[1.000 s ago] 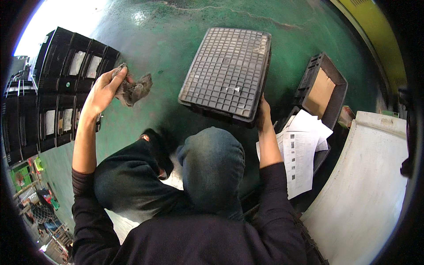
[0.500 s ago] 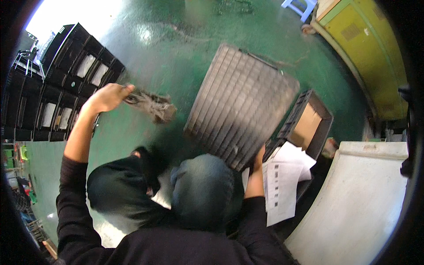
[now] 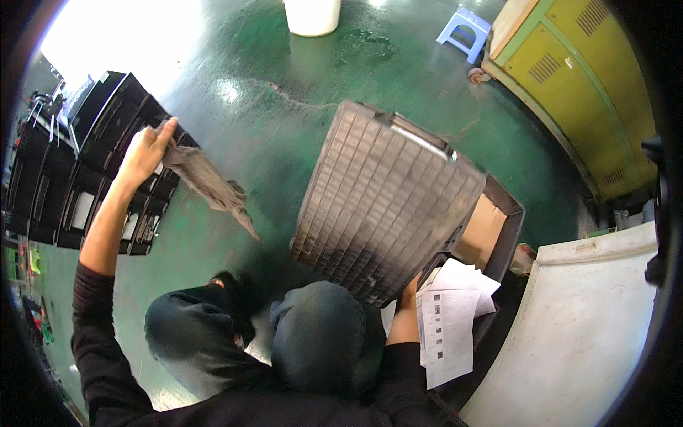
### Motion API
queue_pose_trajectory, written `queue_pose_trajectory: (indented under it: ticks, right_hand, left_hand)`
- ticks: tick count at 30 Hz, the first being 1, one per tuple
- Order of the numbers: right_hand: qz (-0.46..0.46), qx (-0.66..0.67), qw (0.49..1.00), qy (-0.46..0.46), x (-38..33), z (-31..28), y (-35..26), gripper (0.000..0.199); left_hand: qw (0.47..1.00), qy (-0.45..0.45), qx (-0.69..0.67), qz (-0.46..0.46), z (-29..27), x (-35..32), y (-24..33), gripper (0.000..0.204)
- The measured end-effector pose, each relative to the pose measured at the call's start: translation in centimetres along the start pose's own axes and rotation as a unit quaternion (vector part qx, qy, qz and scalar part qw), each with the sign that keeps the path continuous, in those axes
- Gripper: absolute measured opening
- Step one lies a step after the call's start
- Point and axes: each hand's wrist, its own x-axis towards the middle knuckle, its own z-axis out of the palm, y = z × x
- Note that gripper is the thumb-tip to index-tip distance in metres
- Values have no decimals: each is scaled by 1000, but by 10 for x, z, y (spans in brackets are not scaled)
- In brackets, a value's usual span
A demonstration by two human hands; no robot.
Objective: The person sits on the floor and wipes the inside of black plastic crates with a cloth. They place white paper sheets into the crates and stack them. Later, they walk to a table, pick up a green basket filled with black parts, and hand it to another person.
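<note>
My left hand point(image 3: 144, 152) is raised at the left, its fingers closed on one end of a limp grey rag point(image 3: 206, 179) that trails down to the right. A black plastic tray point(image 3: 391, 196) with a dusty gridded face is tilted up in front of my knees. At the tray's lower right corner, my right hand point(image 3: 408, 297) grips its edge; most of its fingers are hidden behind the tray. Beside that wrist lie several loose white printed sheets point(image 3: 452, 320), spread over an open black crate point(image 3: 514, 231) with brown cardboard point(image 3: 482, 231) inside.
Black compartment bins point(image 3: 85, 171) stand at the left. A white machine panel or table point(image 3: 569, 313) is at the right. Farther off are a yellow-green metal cabinet point(image 3: 569, 71) on casters, a blue plastic stool point(image 3: 466, 32) and a white bucket point(image 3: 311, 16) on the green floor.
My left hand has moved left and slightly up with the rag, which now hangs more stretched out. The view has shifted, bringing the bucket into sight; the tray remains tilted up.
</note>
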Motion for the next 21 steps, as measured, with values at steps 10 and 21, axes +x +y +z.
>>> queue_pose_trajectory:
  ticks: [10, 21]
  right_hand:
    - [87, 46, 993, -68, 16, 43, 46, 55]
    - [26, -49, 995, -80, 6, 60, -13, 76]
  left_hand:
    - [998, 27, -46, 26, -46, 35, -27, 51]
    - [881, -81, -458, -83, -53, 72, -35, 57]
